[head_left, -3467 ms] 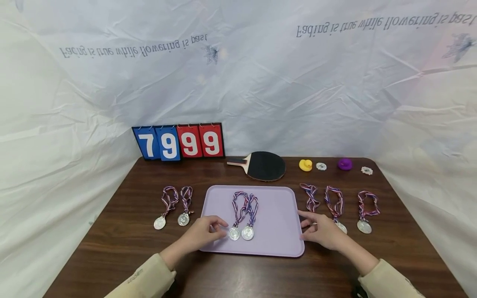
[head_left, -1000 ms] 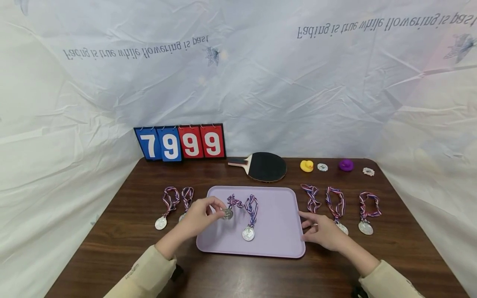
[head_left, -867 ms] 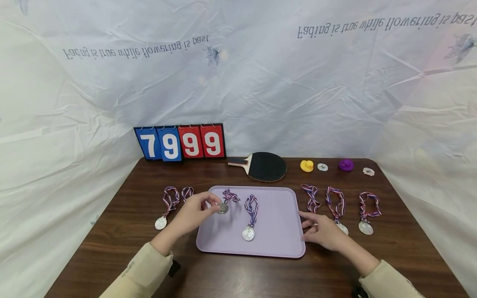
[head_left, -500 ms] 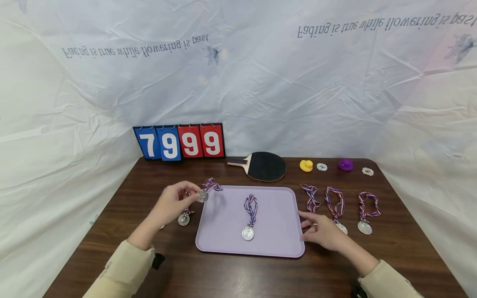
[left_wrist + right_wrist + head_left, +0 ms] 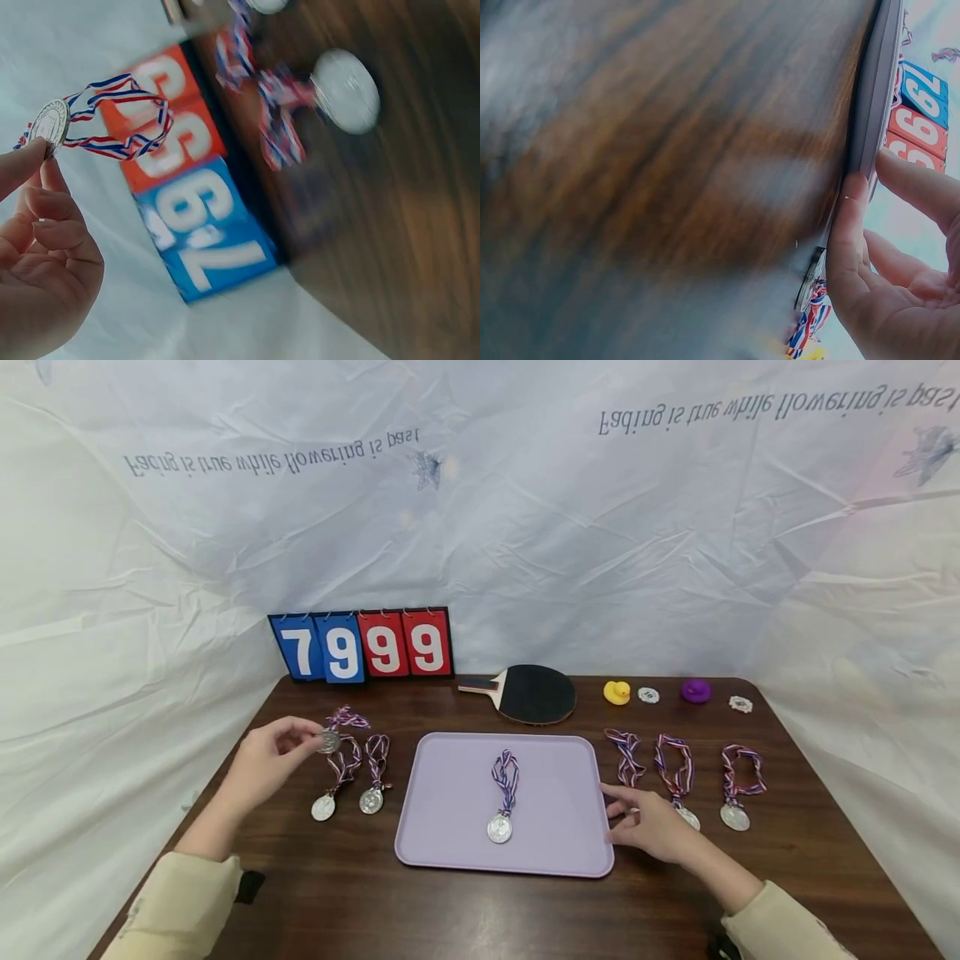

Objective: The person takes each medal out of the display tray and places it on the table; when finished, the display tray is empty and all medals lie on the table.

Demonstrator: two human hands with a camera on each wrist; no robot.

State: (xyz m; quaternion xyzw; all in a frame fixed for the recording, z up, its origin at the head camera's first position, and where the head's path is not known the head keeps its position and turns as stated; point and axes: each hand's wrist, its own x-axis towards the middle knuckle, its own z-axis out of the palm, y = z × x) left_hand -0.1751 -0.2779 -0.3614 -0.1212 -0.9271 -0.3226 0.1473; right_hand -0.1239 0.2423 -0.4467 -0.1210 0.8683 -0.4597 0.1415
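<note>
In the head view my left hand (image 5: 262, 762) pinches a silver medal (image 5: 328, 741) by its disc, raised above the left part of the table. Its striped ribbon loops out from the disc (image 5: 49, 126) in the left wrist view. Below it lie two medals, one nearer the left edge (image 5: 323, 807) and one beside the tray (image 5: 371, 800). A lilac tray (image 5: 558, 810) bears one medal (image 5: 499, 828) with its ribbon stretched away from me. My right hand (image 5: 651, 827) touches the tray's right rim with thumb and forefinger spread, seen closely in the right wrist view too.
Right of the tray lie a medal (image 5: 734, 817), another partly hidden by my right hand, and a striped ribbon (image 5: 626, 758). Along the back stand a scoreboard (image 5: 362, 647), a paddle (image 5: 536, 695), a yellow duck (image 5: 617, 692), a purple duck (image 5: 695, 691) and two chips (image 5: 648, 695).
My left hand has picked up one of the tray's two medals and carried it left, off the tray and over the medals there. The right hand has stayed at the rim.
</note>
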